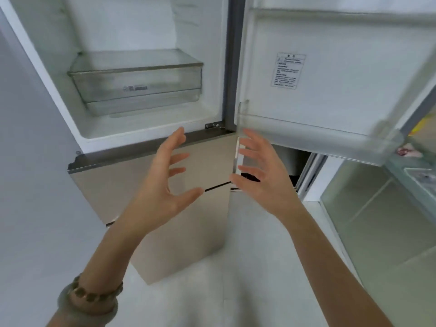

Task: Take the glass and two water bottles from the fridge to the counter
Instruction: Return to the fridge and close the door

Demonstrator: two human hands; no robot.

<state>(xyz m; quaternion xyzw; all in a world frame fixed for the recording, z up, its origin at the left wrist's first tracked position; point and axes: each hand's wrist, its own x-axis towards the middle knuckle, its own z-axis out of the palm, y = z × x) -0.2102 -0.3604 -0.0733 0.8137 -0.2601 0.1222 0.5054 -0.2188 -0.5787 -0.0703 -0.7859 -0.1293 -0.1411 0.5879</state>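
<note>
The fridge (151, 152) stands in front of me with its upper door (330, 74) swung open to the right. Inside the upper compartment I see only a clear drawer (139, 83) with nothing in it. No glass and no water bottle shows anywhere in view. My left hand (162, 182) and my right hand (257, 175) are raised side by side in front of the fridge's closed lower drawer front, palms facing each other, fingers spread, holding nothing. A clear door shelf (318, 135) hangs just above my right hand.
A plain wall (30, 161) runs along the left of the fridge. At the right are a glass sliding door (377, 220) and a pale floor (247, 267). Beaded and jade bracelets (89, 300) sit on my left wrist.
</note>
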